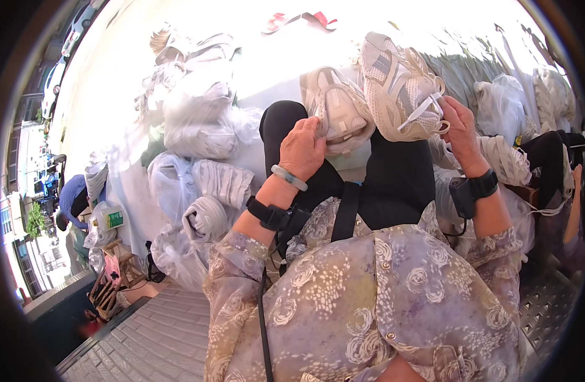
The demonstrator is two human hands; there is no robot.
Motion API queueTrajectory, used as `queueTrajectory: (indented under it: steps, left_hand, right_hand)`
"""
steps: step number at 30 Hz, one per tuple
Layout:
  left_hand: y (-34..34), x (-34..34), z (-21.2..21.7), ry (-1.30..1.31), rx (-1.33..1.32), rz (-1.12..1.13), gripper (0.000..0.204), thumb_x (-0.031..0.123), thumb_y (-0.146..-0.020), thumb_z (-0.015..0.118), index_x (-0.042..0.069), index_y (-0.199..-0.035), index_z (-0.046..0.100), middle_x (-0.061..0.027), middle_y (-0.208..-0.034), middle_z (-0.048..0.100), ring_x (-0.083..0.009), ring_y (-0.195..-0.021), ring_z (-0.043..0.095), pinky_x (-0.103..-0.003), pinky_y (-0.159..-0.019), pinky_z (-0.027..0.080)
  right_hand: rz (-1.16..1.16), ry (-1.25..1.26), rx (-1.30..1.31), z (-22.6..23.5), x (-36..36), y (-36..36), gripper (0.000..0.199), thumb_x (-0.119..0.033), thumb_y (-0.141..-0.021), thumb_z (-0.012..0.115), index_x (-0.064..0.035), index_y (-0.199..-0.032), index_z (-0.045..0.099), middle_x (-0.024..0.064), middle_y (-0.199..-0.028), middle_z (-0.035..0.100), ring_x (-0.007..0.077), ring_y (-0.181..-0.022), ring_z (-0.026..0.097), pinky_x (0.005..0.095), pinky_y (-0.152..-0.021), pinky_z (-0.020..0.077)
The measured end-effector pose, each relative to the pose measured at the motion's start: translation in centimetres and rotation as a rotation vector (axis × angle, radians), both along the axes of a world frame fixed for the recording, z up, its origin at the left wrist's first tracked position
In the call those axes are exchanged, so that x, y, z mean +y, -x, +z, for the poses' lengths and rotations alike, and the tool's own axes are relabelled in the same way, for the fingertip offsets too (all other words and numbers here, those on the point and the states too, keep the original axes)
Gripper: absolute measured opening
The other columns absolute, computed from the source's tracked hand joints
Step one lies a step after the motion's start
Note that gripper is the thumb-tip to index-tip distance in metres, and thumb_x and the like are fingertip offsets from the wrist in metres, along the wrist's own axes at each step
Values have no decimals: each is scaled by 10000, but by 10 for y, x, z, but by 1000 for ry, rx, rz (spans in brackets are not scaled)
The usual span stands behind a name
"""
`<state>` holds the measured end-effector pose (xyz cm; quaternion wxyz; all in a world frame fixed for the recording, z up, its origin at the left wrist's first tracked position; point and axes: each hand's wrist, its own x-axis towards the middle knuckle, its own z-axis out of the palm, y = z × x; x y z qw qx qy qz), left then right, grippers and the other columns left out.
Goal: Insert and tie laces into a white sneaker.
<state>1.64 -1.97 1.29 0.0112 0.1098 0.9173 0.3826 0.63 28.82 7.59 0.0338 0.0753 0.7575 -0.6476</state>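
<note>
With right hand (pixel 459 126) closed on beige-white mesh sneaker (pixel 394 95) leftward; with left hand (pixel 303 148) half-curled against chunky beige sneaker (pixel 344 121), grip unclear; could drop former through slipping white laces (pixel 421 113).

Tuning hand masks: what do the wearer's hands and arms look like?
Left hand and right hand: ungloved. Pale bangle on the left wrist; black strap with boxy black device on each forearm, thin black cable near each. Loose sleeves, muted floral print with pale swirls.

The laced shoe (pixel 397 95) shows matt, rough mesh, the bags (pixel 171 181) glossy, crinkled plastic
</note>
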Motion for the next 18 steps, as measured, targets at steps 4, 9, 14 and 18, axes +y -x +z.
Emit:
queueTrajectory:
  steps: [4, 9, 14, 18]
  left_hand:
    - [1, 3, 1, 244, -4, -52, 294, 114, -742, 535, 0, -1009, 492, -193, -915, 593, -356, -779, 597, -423, -720, 481]
    - [8, 13, 8, 409, -125, -109, 257, 90, -728, 510, -3, -962, 458, -224, -841, 589, -395, -762, 599, -463, -710, 482]
    - [10, 8, 0, 369, -103, -92, 269, 91, -727, 508, -7, -973, 459, -236, -869, 592, -401, -786, 599, -467, -711, 482]
    - [13, 8, 20, 341, -7, 21, 212, 81, -726, 504, 6, -922, 471, -213, -809, 596, -395, -751, 601, -460, -693, 486]
  right_hand:
    - [-39, 163, -40, -8, 5, 0, 231, -228, -920, 487, -49, -813, 585, -50, -569, 458, 21, -409, 348, 192, -377, 242]
    - [-68, 310, -16, -14, 8, -6, 243, -236, -918, 491, -21, -929, 603, -31, -616, 529, 23, -396, 361, 181, -380, 278]
    - [84, 344, -18, -26, 20, -9, 294, -239, -923, 483, 2, -1054, 589, -8, -666, 581, 26, -388, 379, 171, -388, 315]
    - [23, 386, -34, -21, 16, -15, 283, -237, -928, 473, -3, -1036, 588, -9, -663, 578, 27, -387, 378, 175, -387, 314]
